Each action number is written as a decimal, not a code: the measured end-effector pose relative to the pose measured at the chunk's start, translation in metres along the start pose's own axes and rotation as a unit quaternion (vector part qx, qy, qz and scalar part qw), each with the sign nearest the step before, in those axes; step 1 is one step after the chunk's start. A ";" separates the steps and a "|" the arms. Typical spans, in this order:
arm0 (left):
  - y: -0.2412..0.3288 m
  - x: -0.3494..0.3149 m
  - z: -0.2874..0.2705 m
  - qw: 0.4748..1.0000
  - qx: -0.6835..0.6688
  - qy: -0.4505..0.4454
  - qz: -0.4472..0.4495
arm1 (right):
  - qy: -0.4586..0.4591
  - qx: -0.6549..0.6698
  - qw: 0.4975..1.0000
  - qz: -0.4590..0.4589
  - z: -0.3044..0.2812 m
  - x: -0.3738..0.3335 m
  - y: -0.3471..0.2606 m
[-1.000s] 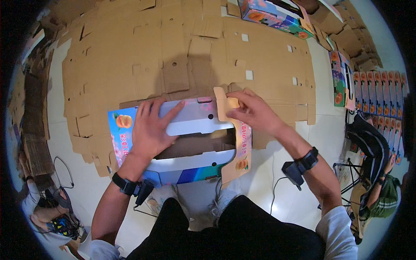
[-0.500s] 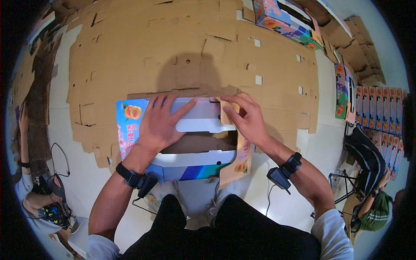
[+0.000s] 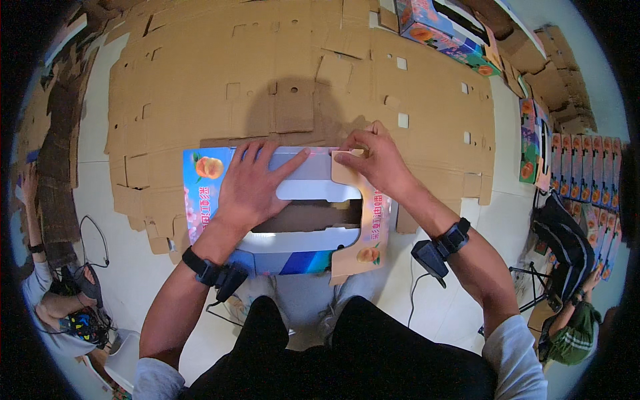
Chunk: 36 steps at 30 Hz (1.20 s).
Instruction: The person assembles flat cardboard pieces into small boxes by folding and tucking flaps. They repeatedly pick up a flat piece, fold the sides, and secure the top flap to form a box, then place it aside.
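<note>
A printed cardboard box (image 3: pixel 303 262) with peach pictures lies before me, with a long opening in its upper side. My left hand (image 3: pixel 252 190) rests flat on its left part, fingers spread over the upper side. At the far right corner my right hand (image 3: pixel 375 160) pinches the tab of the orange end flap (image 3: pixel 373 230), thumb on top and fingers curled. That flap lies folded over the box's right end, and its near tab sticks out toward me. What the curled fingers touch underneath is hidden.
Flattened brown cardboard (image 3: pixel 200 87) covers the floor ahead. Similar printed boxes (image 3: pixel 447 37) stand at the far right, with rows of them (image 3: pixel 587 167) farther along. A dark folding chair (image 3: pixel 563 233) is at the right. Other people work at both sides.
The right-end flap has swung inward, lying flatter over the box top. My right hand has moved slightly up and left with its tab. My left hand stays on the box.
</note>
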State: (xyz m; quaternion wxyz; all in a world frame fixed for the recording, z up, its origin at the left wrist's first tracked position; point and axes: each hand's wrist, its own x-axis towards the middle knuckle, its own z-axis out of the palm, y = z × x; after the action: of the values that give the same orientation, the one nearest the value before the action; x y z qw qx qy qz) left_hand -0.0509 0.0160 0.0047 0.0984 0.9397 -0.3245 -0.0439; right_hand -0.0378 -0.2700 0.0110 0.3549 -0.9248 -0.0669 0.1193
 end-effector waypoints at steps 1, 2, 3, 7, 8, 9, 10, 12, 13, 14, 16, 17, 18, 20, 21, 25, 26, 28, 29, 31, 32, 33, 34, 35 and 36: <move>0.000 0.000 0.001 1.000 0.001 0.004 -0.001 | 0.021 0.011 1.000 0.019 0.004 0.000 0.001; -0.001 -0.001 0.002 1.000 0.006 0.011 0.003 | 0.053 0.051 0.997 0.002 0.008 -0.002 0.003; -0.001 -0.001 0.004 1.000 0.011 0.014 0.003 | 0.054 0.080 0.995 0.013 0.009 -0.003 0.005; -0.004 0.000 0.005 0.999 -0.010 0.034 0.015 | 0.025 -0.120 0.975 -0.184 0.007 -0.032 0.003; -0.004 0.000 0.004 0.999 -0.014 0.036 0.013 | -0.034 -0.110 0.967 -0.228 0.010 -0.045 -0.002; -0.005 0.000 0.004 0.999 -0.020 0.037 0.007 | -0.089 -0.098 0.954 -0.268 0.012 -0.061 -0.007; -0.005 0.001 0.004 0.999 -0.021 0.029 -0.002 | -0.137 -0.086 0.935 -0.315 0.015 -0.077 -0.012; -0.005 0.002 0.004 0.998 -0.031 0.048 -0.010 | -0.179 -0.081 0.920 -0.338 0.022 -0.111 -0.020; -0.005 0.003 0.003 0.997 -0.031 0.065 -0.007 | -0.207 -0.079 0.908 -0.356 0.026 -0.122 -0.021; -0.006 0.003 0.003 0.998 -0.029 0.062 -0.009 | -0.194 -0.092 0.912 -0.349 0.028 -0.130 -0.019; -0.006 0.004 0.004 0.997 -0.021 0.072 0.005 | -0.188 -0.122 0.916 -0.332 0.028 -0.142 -0.011; -0.006 0.004 0.005 0.996 -0.027 0.080 0.007 | -0.172 -0.142 0.913 -0.343 0.029 -0.145 -0.007; -0.007 0.004 0.005 0.996 -0.028 0.081 0.008 | -0.176 -0.131 0.913 -0.343 0.029 -0.148 -0.005; -0.007 0.004 0.005 0.996 -0.026 0.080 0.007 | -0.166 -0.102 0.922 -0.335 0.030 -0.152 -0.002; -0.006 0.004 0.005 0.997 -0.025 0.077 0.005 | -0.176 -0.113 0.925 -0.316 0.030 -0.154 -0.002; -0.006 0.004 0.005 0.998 -0.024 0.065 0.001 | -0.205 -0.150 0.927 -0.277 0.036 -0.162 -0.010; -0.006 0.004 0.005 0.997 -0.032 0.073 0.005 | -0.203 -0.160 0.928 -0.267 0.038 -0.165 -0.013; -0.006 0.005 0.006 0.996 -0.033 0.082 0.008 | -0.177 -0.177 0.933 -0.258 0.043 -0.169 -0.015; -0.006 0.005 0.006 0.996 -0.032 0.083 0.008 | -0.160 -0.186 0.935 -0.256 0.046 -0.171 -0.016; -0.006 0.004 0.007 0.997 -0.028 0.077 0.006 | -0.152 -0.211 0.928 -0.268 0.052 -0.174 -0.015; -0.006 0.004 0.007 0.996 -0.031 0.080 0.003 | -0.151 -0.230 0.922 -0.273 0.055 -0.174 -0.014; -0.006 0.004 0.008 0.997 -0.032 0.077 0.000 | -0.134 -0.245 0.920 -0.274 0.059 -0.175 -0.014; -0.006 0.004 0.008 0.997 -0.033 0.074 -0.002 | -0.121 -0.266 0.917 -0.273 0.062 -0.174 -0.014; -0.005 0.004 0.008 0.997 -0.033 0.076 -0.002 | -0.085 -0.293 0.909 -0.283 0.065 -0.173 -0.015; -0.005 0.004 0.008 0.996 -0.034 0.078 -0.001 | -0.103 -0.274 0.926 -0.237 0.070 -0.170 -0.016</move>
State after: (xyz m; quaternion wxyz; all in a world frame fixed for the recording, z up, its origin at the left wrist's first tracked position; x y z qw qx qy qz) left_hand -0.0459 0.0164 -0.0039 0.1555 0.9368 -0.3128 0.0188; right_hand -0.2207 -0.2491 0.0009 0.0972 -0.9257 -0.3507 0.1036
